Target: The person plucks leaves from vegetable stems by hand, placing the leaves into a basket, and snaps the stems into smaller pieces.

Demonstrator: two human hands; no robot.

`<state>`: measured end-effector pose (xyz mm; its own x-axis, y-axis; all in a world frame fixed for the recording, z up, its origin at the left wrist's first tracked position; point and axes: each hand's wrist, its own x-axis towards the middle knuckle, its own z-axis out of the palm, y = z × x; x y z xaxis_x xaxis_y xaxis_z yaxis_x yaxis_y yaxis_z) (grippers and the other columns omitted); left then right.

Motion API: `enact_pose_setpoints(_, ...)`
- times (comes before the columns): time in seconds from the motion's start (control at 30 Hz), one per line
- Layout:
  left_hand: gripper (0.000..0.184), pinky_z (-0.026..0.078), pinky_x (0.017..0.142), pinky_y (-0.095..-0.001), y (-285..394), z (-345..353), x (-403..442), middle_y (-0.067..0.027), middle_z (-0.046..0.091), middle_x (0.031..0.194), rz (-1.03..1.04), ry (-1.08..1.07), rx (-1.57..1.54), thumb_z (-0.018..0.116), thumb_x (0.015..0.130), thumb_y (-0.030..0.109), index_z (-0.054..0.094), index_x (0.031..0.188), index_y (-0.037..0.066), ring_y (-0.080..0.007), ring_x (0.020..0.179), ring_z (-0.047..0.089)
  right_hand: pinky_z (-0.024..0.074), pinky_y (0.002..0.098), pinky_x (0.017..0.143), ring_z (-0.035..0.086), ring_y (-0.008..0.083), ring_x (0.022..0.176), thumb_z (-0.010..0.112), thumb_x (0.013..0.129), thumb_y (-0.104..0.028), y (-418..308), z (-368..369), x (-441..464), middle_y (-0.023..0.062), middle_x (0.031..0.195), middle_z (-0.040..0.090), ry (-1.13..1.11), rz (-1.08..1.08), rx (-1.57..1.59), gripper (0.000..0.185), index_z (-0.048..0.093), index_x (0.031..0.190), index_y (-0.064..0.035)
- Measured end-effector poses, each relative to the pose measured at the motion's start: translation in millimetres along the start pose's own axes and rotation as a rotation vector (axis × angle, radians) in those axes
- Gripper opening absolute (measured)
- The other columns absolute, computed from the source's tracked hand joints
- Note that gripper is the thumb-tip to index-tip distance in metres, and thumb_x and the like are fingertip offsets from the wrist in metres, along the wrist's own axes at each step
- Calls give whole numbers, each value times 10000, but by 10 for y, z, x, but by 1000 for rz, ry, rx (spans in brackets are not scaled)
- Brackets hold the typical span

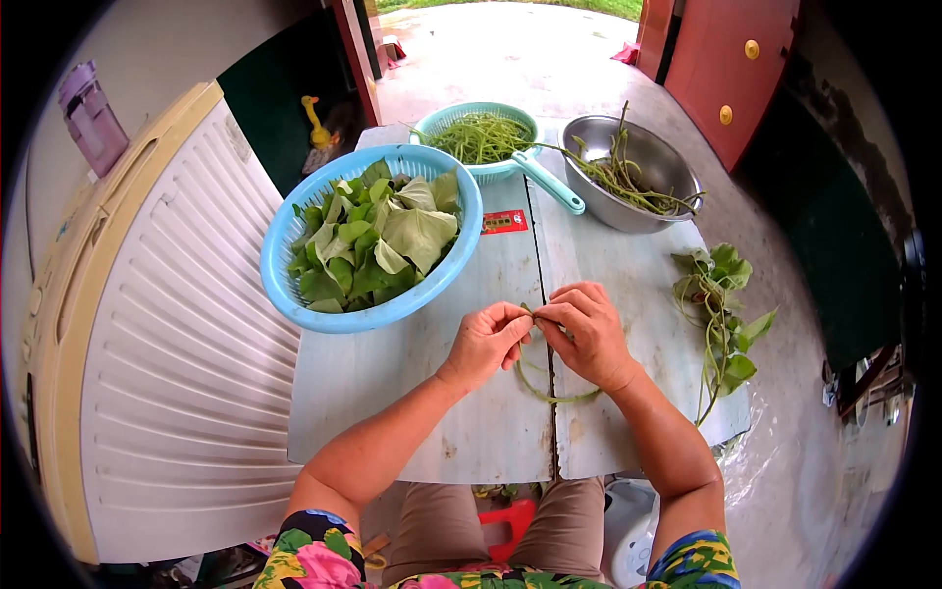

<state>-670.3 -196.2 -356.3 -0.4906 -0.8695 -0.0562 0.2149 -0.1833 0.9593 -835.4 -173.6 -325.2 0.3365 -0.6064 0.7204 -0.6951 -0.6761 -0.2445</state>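
Observation:
Over the middle of the table, my left hand [485, 340] and my right hand [591, 332] pinch a thin green stem [559, 399] between thumbs and fingertips. The fingertips almost touch, and the stem's lower part curves down beneath them. To the left, a blue plastic basket [369, 317] holds a heap of green leaves [392, 231]. Behind it, a mint-green strainer [549, 183] with a handle contains cut green stems [483, 137]. A steel bowl [628, 218] at the back right has long, darker stalks in it. A leafy vine [724, 324] lies near the table's right edge.
A red packet [504, 222] lies on the pale table [392, 393], whose top has a dark seam. A white ribbed panel [186, 344] stands at the left, with a purple bottle [93, 123] on top. A red stool [508, 525] shows below; a doorway is ahead.

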Motion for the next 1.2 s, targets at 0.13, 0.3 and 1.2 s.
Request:
enact_pose_setpoints(0.13, 120, 351, 388, -177, 8, 21, -11, -23, 539, 669, 19, 9, 59, 518, 843, 124, 543, 803, 14, -44, 471, 452, 403, 307, 681, 531, 191, 756, 644, 604, -38, -21, -6, 8, 23, 727, 539, -14, 18, 11, 169, 575, 752, -83)
enact_pose_setpoints(0.3, 124, 354, 392, -175, -11, 28, -21, -17, 537, 674, 38, 7, 118, 524, 843, 132, 536, 807, 14, -43, 484, 457, 398, 309, 698, 522, 201, 755, 604, 583, -28, -35, 0, 0, 38, 724, 530, -42, 67, 27, 148, 544, 711, -73)
enact_pose_setpoints(1.2, 128, 387, 398, -204, -88, -67, 71, -30, 531, 655, 18, -109, -4, 486, 860, 141, 499, 839, 16, -71, 474, 482, 387, 165, 637, 477, 32, 707, 566, 829, -102, 134, -24, 51, -28, 789, 562, 497, 663, 611, 118, 592, 899, -10)
